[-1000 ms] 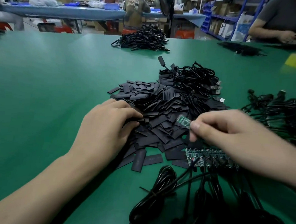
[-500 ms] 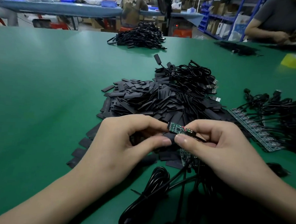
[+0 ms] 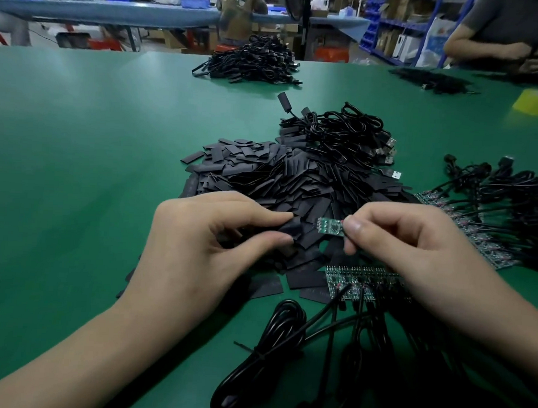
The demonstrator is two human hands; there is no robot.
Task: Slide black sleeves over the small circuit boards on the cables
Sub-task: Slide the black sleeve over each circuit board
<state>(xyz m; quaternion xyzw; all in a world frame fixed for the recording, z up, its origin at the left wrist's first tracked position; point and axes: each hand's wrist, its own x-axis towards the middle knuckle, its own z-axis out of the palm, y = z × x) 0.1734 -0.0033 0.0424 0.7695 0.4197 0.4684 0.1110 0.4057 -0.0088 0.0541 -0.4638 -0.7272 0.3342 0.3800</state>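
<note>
So the small green circuit board (image 3: 330,226) is up in the air over the sleeve pile (image 3: 281,179), pinched at its right end by the right hand (image 3: 412,242), thumb and fingers curled tight on it. Just left of it, a hair apart, the left hand (image 3: 203,241) pinches one black sleeve (image 3: 291,229) between thumb and forefinger, open end facing the board. Below sits a row of boards (image 3: 360,282) with black cables (image 3: 285,335) trailing off, all on the green table (image 3: 76,162).
</note>
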